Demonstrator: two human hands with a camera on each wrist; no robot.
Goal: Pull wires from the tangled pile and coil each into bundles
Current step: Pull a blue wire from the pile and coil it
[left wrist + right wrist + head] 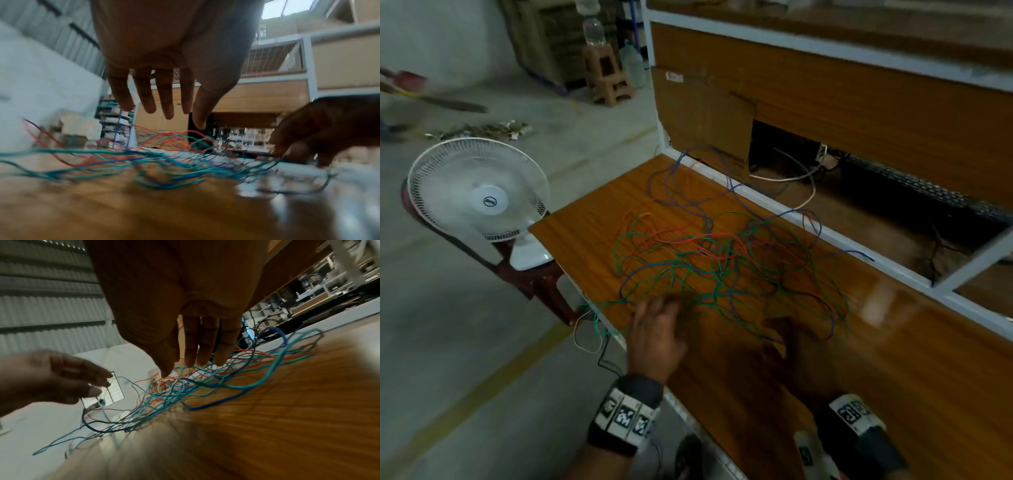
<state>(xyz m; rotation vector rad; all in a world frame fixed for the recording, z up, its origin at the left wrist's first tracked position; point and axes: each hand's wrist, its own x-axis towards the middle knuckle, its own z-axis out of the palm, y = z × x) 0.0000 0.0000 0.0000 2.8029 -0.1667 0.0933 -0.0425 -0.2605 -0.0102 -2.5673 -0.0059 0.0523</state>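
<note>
A loose tangle of thin green, blue, red and orange wires (722, 267) lies spread over the glossy wooden table (893, 359). My left hand (659, 305) hovers at the near left edge of the pile, palm down. In the left wrist view its fingers (167, 113) are straight and spread just above the wires (164, 162), holding nothing. My right hand (787, 339) is a dark motion blur at the pile's near right edge. In the right wrist view the right hand (180, 368) points straight-fingered down at the wires (185, 386), with nothing gripped.
A white table fan (479, 192) stands on a dark red chair (534, 274) off the table's left edge. Some wire ends (599, 329) hang over that edge. A white metal rail (825, 236) bounds the far side, with cardboard (705, 120) and a white cable (791, 178) behind.
</note>
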